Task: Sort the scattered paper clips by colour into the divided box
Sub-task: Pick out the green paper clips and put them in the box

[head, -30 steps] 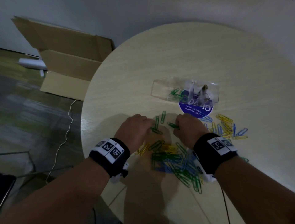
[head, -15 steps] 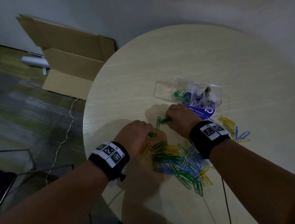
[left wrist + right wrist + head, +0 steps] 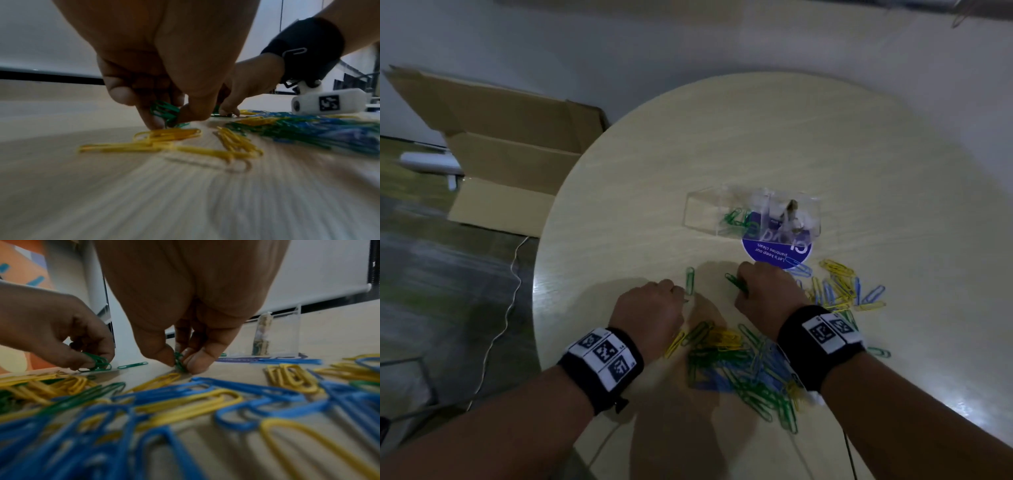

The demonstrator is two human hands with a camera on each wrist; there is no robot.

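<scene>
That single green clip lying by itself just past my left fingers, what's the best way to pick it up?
The lone green clip lies flat on the table, apart from the others, long axis pointing away from you. Probably best to come straight down with the left hand, thumb and forefinger across its narrow width near the middle. Flat wire gives little to catch, so tipping one rounded end up first may help.
</scene>
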